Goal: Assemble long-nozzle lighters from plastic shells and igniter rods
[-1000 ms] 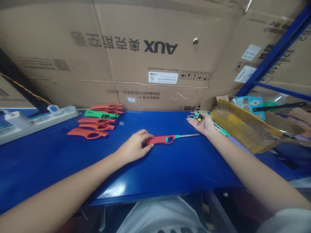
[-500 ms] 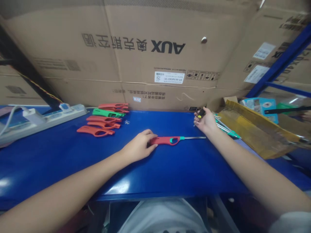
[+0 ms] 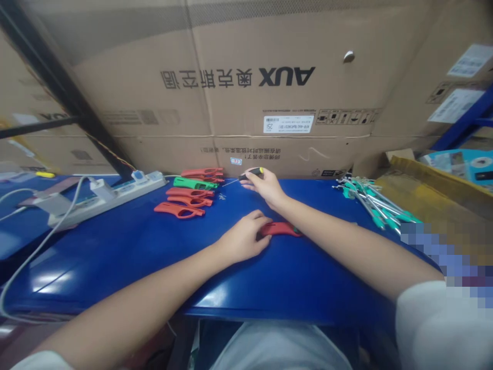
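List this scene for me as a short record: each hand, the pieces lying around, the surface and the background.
Left-hand grip: around one end of a red, curved plastic handle
Right-hand grip: holding a black-and-yellow screwdriver, thin metal shaft pointing left
Partly hidden: the red handle's far end, behind the right forearm
Left side: red-orange plastic handles, one green plastic handle, small pale bits, long white plastic power strip
Right side: pile of silver metal rods with teal ends
Surface: glossy blue tabletop
Background: brown printed cardboard
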A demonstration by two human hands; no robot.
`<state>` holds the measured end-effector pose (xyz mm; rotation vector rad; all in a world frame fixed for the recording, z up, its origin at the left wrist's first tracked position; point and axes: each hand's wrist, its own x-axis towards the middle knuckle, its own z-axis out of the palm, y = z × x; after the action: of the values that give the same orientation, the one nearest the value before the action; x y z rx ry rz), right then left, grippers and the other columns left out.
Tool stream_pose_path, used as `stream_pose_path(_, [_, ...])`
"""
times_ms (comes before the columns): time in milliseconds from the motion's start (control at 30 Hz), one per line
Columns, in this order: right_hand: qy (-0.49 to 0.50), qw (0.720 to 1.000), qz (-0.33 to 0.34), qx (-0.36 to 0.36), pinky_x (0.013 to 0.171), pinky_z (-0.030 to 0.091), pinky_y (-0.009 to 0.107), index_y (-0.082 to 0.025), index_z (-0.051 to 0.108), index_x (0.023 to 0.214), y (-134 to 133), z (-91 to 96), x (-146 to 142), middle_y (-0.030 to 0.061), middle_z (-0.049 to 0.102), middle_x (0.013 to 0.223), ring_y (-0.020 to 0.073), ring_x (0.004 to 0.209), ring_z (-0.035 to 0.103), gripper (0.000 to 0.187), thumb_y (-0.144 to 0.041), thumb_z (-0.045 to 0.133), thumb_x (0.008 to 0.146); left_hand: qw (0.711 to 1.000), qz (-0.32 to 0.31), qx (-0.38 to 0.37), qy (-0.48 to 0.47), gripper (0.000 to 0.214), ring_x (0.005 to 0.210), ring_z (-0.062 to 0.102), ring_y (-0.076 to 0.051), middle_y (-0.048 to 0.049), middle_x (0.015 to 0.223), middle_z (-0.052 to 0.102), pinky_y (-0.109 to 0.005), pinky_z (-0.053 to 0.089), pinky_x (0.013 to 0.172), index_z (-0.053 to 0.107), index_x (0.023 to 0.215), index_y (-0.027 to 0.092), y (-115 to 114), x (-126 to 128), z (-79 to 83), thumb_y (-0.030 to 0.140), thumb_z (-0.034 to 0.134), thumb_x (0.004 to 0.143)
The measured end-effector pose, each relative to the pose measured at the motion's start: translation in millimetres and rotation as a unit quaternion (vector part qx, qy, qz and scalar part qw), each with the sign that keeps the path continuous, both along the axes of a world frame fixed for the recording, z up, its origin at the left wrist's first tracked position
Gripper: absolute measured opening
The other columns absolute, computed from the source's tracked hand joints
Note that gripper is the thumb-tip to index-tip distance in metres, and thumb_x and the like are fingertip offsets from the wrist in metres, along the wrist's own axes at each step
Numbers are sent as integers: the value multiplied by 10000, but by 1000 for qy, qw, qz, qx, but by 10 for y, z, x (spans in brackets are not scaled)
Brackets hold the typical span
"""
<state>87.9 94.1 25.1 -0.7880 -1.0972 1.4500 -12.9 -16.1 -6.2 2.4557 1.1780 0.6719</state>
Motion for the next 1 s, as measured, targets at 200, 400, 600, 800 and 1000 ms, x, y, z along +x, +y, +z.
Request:
stream_pose_path(200, [-17, 999, 5, -32, 620, 588, 222, -159, 634, 822, 40, -105, -143, -21, 717, 699, 102, 608, 700, 151, -38, 612, 909, 1000, 0, 4, -6, 339, 804, 614, -183, -79, 1000, 597, -311, 537, 744, 686, 1208, 156, 4, 7, -16, 203, 609, 881])
stream_pose_path(400, [5, 999, -9, -51, 632, 594, 224, -158, 626, 829, 32, -86, -119, -17, 718, 681, 99, 594, 696, 150, -42, 604, 921, 1000, 2, -10, -9, 346, 807, 626, -188, -97, 1035, 607, -322, 550, 763, 687, 1211, 130, 1, 4, -13, 215, 615, 883])
stream_pose_path(600, [65, 995, -37, -62, 615, 608, 225, -166, 606, 806, -45, 95, 166, 13, 720, 675, 116, 582, 695, 152, -85, 596, 934, 999, -3, -19, -27, 363, 813, 633, -176, -99, 1068, 623, -317, 554, 780, 686, 1229, 133, 9, 3, -20, 199, 633, 876])
stream_pose_path(800, [108, 985, -66, -115, 504, 554, 168, -170, 609, 776, -330, 137, 762, 2, 679, 633, 82, 481, 603, 189, -146, 530, 946, 996, -50, -38, -66, 367, 856, 646, -172, -80, 1064, 646, -324, 556, 853, 689, 1235, 163, 5, 28, -51, 236, 691, 876])
stream_pose_path(1000, [120, 978, -73, -157, 428, 495, 165, -180, 589, 745, -539, 30, 1156, 26, 670, 635, 86, 445, 541, 181, -147, 508, 903, 994, -42, -47, -94, 443, 1002, 657, -222, -96, 1114, 684, -359, 541, 938, 709, 1236, 186, -34, 69, -47, 404, 765, 855])
